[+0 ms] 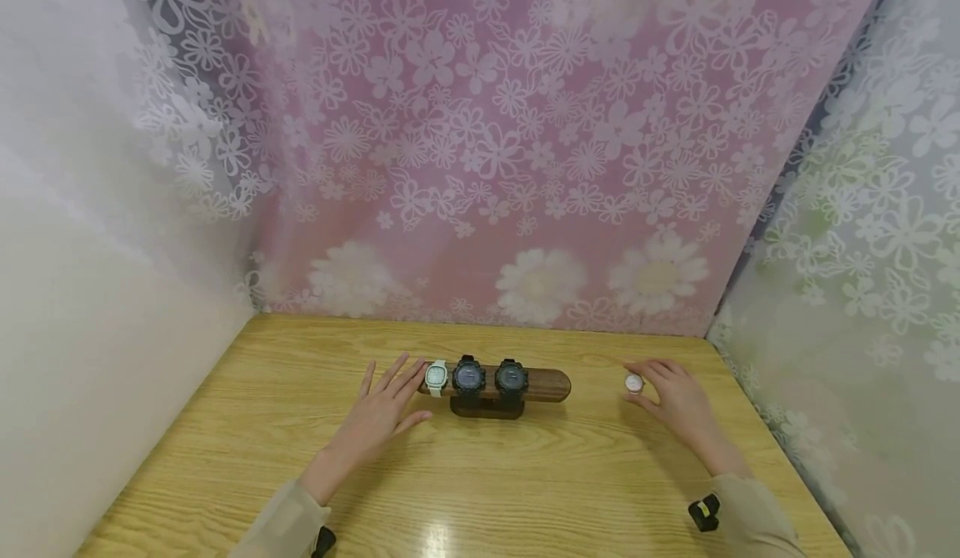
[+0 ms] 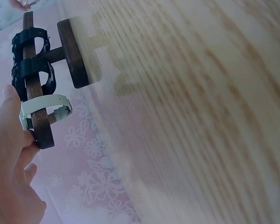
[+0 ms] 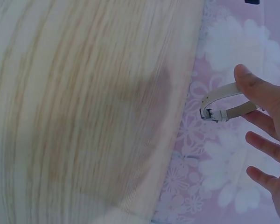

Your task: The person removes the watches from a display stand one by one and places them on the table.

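Note:
Between thumb and index finger, my right hand (image 1: pixel 678 404) pinches a small wristwatch (image 1: pixel 633 384) with a pale round face, held above the table. In the right wrist view its buckled white strap (image 3: pixel 219 115) forms a loop and the other fingers spread apart. On the left, my left hand (image 1: pixel 378 416) has its fingers extended, fingertips right at the left end of a dark wooden watch stand (image 1: pixel 551 385). Around the stand's bar sit a pale green watch (image 1: pixel 436 377) nearest that hand, then a black watch (image 1: pixel 469 376) and another black watch (image 1: pixel 512 378).
A wood-grain table (image 1: pixel 480 475) carries the stand on its foot (image 1: pixel 487 409). Behind it hangs a pink flowered curtain (image 1: pixel 480 166). A pale panel (image 1: pixel 112 291) borders the left side and a flowered curtain (image 1: pixel 862 308) the right.

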Demonstrator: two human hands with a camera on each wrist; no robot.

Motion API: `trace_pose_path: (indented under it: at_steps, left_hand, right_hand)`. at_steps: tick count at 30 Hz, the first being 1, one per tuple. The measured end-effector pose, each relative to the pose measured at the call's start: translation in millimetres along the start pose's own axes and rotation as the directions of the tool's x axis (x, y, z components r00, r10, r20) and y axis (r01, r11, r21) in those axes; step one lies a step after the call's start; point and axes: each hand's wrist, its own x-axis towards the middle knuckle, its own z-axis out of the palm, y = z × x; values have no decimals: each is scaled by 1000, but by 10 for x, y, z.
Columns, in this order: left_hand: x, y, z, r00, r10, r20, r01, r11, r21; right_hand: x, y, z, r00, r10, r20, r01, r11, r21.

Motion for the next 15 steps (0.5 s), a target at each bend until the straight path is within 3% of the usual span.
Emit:
trace_pose_path:
  at_steps: [8,15]
  left_hand:
    - [3,-6,-11,1000,3,11,-3,1000,5]
    - [-2,-7,4,1000,2,10,-2,1000,16]
  right_hand:
    - [-53,66,6,996,-2,94,8,998,-60]
    - [-86,40,119,975,33,219,-23,999,-47]
